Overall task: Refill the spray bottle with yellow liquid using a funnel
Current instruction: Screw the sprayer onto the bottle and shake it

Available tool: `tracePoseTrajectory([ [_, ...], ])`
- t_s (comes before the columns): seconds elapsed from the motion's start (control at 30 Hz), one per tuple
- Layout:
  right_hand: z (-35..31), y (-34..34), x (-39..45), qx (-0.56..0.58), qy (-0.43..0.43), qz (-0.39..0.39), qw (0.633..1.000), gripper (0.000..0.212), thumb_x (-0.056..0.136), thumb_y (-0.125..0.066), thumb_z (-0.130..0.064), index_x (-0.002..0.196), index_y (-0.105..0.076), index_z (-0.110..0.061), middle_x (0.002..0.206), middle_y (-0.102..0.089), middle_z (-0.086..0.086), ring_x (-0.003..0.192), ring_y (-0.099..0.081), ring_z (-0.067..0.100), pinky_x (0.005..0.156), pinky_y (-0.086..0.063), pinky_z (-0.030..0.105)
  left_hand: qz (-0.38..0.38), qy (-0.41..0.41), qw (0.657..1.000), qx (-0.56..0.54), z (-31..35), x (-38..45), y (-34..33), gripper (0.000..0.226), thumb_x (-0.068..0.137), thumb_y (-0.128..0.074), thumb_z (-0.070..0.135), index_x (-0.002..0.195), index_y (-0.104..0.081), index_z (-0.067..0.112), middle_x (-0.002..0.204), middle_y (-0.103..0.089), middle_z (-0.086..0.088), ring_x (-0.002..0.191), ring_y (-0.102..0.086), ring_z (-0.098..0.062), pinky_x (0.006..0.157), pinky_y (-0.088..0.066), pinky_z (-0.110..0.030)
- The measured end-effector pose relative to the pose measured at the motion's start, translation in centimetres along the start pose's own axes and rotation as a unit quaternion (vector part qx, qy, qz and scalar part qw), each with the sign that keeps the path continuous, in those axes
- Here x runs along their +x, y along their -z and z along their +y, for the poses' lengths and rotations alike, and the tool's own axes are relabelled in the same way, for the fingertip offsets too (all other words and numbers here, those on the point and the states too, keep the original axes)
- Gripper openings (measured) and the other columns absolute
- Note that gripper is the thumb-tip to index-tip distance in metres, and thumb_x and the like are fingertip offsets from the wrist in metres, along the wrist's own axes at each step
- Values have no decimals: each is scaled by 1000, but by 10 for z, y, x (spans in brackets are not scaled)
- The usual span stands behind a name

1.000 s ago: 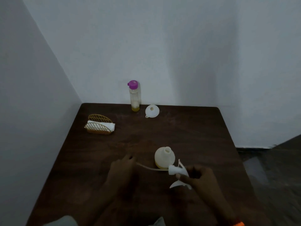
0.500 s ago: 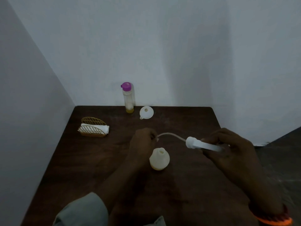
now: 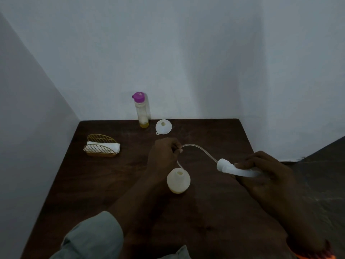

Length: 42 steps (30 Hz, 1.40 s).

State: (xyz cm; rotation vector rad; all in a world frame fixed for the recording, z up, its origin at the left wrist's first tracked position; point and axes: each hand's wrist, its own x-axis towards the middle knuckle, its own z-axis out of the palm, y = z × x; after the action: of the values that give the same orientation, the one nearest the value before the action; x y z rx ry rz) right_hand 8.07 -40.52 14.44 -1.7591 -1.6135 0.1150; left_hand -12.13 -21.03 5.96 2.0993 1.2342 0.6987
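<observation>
Step, I judge: sprayer off, funnel pending.
- Right hand (image 3: 268, 174): fingers clamp spray head (image 3: 233, 168).
- Left hand (image 3: 164, 156): fingers pinch dip tube (image 3: 201, 150).
- Spray bottle (image 3: 178, 181): open, desk centre.
- Funnel (image 3: 163, 126), yellow-liquid bottle (image 3: 141, 111): far edge.
- Next: park head, fetch funnel.

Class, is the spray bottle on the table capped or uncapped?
Uncapped: the spray bottle stands open-necked, while the right hand holds the spray head.

I see the squat pale spray bottle (image 3: 178, 181) upright and uncapped at centre; its white spray head (image 3: 237, 170) with curved dip tube (image 3: 200, 151) held off at 3 o'clock; white funnel (image 3: 163, 126) and purple-capped refill bottle (image 3: 141, 110) at 12.
</observation>
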Motion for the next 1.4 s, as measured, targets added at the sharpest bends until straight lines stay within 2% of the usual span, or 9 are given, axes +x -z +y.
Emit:
tracePoseTrajectory([
  [0.23, 3, 3, 0, 12, 0, 3, 1000, 30, 69, -85, -39, 90, -72, -20, 92, -65, -9, 88, -61, 2, 70, -50, 20, 4, -16, 1000, 27, -1, -2, 8, 7, 85, -76, 18, 89, -75, 23, 83, -72, 11, 76, -64, -1, 71, -55, -22],
  [0.4, 3, 4, 3, -23, -11, 3, 1000, 29, 66, -91, -18, 88, -74, -9, 92, -68, 2, 86, -60, 9, 69, -53, 25, 1, -17, 1000, 24, 0, 0, 10, 4, 83, -77, 20, 86, -75, 23, 82, -72, 10, 77, -65, -4, 73, -57, -32],
  [0.6, -3, 9, 5, 9, -17, 6, 1000, 37, 71, -71, -47, 88, -74, -15, 91, -66, -6, 94, -60, 2, 75, -47, 13, -5, -23, 1000, 14, -2, 1, 5, 6, 83, -77, 19, 85, -75, 24, 81, -72, 11, 76, -66, -3, 71, -58, -32],
  [0.77, -3, 7, 4, 12, -34, 2, 999, 31, 70, -72, -48, 87, -71, -22, 92, -63, -15, 96, -60, 1, 70, -49, 16, -25, -19, 999, 12, -8, 0, -4, 7, 83, -76, 17, 86, -75, 24, 81, -72, 12, 74, -66, -1, 70, -58, -26],
  [1.03, -3, 10, 3, 48, -65, -64, 995, 47, 69, -70, -67, 90, -72, -25, 103, -71, -18, 102, -62, -14, 87, -47, 6, -84, 7, 996, -34, -20, -15, -25, 7, 81, -79, 20, 88, -77, 22, 83, -73, 9, 78, -67, -4, 75, -58, -30],
  [1.1, -9, 13, 5, 31, -73, -79, 994, 33, 66, -81, -57, 90, -65, -41, 97, -66, -28, 97, -60, -20, 77, -47, 12, -87, 7, 995, -49, -27, -22, -27, 10, 81, -80, 23, 90, -77, 22, 87, -73, 9, 82, -66, -4, 76, -56, -28],
  [1.17, -10, 14, 6, 1, -92, -94, 991, 45, 61, -90, -33, 87, -58, -50, 85, -59, -31, 87, -61, -15, 72, -40, 13, -98, -2, 994, -50, -36, -31, -30, 18, 80, -80, 28, 97, -76, 24, 98, -70, 13, 90, -63, -1, 78, -51, -18],
  [1.27, -8, 12, 12, -13, -112, -141, 984, 49, 65, -91, -16, 85, -61, -49, 84, -61, -28, 85, -63, -6, 70, -40, 11, -130, -2, 990, -47, -48, -42, -35, 37, 78, -82, 34, 113, -72, 25, 110, -67, 16, 99, -61, 2, 79, -45, -8],
  [1.4, -13, 1, 28, 11, -102, -204, 974, 46, 71, -86, -13, 81, -60, -50, 84, -61, -30, 93, -56, -23, 66, -47, 7, -136, 26, 988, -73, -54, -48, -38, 48, 79, -82, 25, 124, -67, 25, 121, -63, 19, 100, -59, 10, 80, -44, 0],
])
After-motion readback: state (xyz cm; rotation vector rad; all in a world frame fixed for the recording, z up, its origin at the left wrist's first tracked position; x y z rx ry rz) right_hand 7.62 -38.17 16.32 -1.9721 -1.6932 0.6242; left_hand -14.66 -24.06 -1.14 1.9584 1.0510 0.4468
